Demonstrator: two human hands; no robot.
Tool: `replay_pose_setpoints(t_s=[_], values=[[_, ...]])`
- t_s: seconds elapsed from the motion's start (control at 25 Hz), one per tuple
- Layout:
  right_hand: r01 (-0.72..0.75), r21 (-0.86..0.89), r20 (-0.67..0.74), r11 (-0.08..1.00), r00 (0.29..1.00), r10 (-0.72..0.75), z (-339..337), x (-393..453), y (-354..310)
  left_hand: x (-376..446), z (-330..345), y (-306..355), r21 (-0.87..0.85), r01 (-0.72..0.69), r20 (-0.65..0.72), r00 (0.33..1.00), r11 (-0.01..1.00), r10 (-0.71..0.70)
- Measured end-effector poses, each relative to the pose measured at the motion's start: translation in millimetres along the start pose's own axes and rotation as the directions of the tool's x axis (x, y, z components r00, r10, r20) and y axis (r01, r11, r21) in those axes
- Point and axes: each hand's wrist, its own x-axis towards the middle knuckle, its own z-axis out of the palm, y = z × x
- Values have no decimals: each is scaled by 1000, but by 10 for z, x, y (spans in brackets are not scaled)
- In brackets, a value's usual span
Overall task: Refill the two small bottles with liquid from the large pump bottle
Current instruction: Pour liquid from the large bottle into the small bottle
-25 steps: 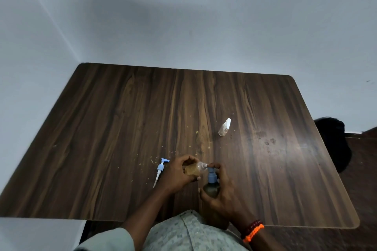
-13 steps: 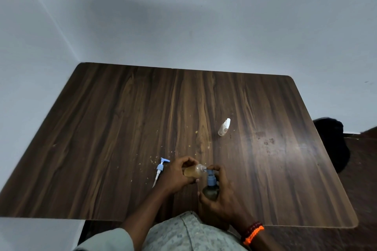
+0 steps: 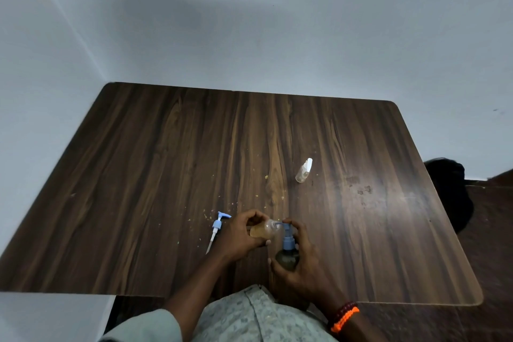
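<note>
My left hand (image 3: 240,234) grips a small clear bottle (image 3: 263,230) with amber liquid, tilted so its open mouth meets the blue pump nozzle. My right hand (image 3: 298,266) wraps around the large dark pump bottle (image 3: 287,258), a finger resting on top of its blue pump head (image 3: 287,232). Both are held near the table's front edge. A second small clear bottle (image 3: 303,171) with a white cap lies on its side farther back on the wooden table (image 3: 166,175).
A loose blue-and-white pump dispenser (image 3: 217,228) lies on the table left of my left hand. Small crumbs dot the table's middle. A dark object (image 3: 449,191) sits on the floor past the right edge. Walls close the left and far sides.
Both hands keep their hold on the bottles; they have hardly shifted. The small bottle stays pressed to the pump nozzle.
</note>
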Motion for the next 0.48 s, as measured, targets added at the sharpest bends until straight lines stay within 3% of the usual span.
replay_pose_setpoints(t_s=[0.48], values=[[2,7,31,1000,1000,-2,-14,21,-1,0,14,53,-47,8,-3,1000,999,-8]])
